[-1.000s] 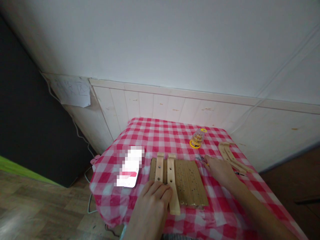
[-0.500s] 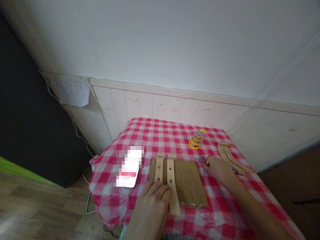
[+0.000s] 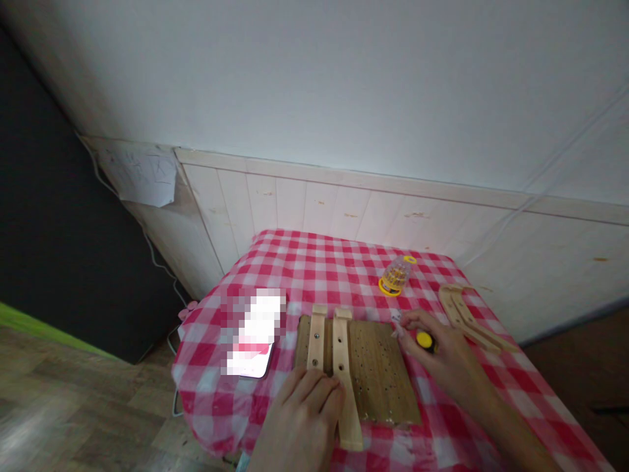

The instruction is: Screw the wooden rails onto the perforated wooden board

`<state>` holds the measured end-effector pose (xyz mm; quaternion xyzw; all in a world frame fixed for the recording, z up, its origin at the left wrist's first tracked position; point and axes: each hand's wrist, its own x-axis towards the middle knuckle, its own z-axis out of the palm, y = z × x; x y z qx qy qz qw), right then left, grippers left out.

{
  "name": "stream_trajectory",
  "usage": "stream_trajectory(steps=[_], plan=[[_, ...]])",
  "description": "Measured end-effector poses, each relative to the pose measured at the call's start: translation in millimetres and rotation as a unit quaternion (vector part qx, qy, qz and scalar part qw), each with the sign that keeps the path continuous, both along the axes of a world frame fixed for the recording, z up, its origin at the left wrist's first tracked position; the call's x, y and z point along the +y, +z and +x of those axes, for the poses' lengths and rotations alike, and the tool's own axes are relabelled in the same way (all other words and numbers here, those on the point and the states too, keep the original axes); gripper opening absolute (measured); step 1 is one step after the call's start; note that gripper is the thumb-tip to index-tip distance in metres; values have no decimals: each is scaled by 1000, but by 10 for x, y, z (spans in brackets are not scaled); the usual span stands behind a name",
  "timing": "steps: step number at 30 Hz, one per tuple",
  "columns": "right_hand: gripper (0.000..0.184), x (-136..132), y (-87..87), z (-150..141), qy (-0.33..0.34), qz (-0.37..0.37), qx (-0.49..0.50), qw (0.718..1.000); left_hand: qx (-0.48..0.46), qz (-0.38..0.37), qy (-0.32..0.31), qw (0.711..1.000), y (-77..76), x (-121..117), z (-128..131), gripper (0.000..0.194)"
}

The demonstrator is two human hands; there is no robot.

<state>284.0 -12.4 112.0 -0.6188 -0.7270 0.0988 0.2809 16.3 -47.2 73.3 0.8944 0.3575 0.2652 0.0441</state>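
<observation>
My left hand is closed over the lower part of two curved wooden strips and presses them onto a brown board full of small holes. The left strip has screws in its two visible holes. In the right strip, the two holes look dark. My right hand is beside the board's upper right corner, its fingers closed round a screwdriver, of which only the yellow and black handle end shows. Its thumb and fingertips are at a small pile of screws, mostly hidden.
Two more curved wooden strips lie at the right edge of the red-and-white checked tablecloth. A clear, yellow-based screwdriver bit case stands behind the board. At left lies a phone with a bright screen. A panelled wall borders the table.
My right hand has turned, so the screwdriver's yellow end now points toward me, and its fingertips have reached the screws. My left hand stays on the strips. The view has shifted slightly.
</observation>
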Motion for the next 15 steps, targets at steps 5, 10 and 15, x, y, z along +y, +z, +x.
stream_trajectory(steps=[5,10,15], plan=[[9,-122,-61,-513,162,14,61,985,-29,33,-9,999,-71,11,-27,24],[21,-48,-141,-618,211,61,60,974,-34,79,-5,996,-106,17,-17,19],[22,-36,-148,-588,215,47,62,974,-44,104,-4,994,-125,40,-22,32]])
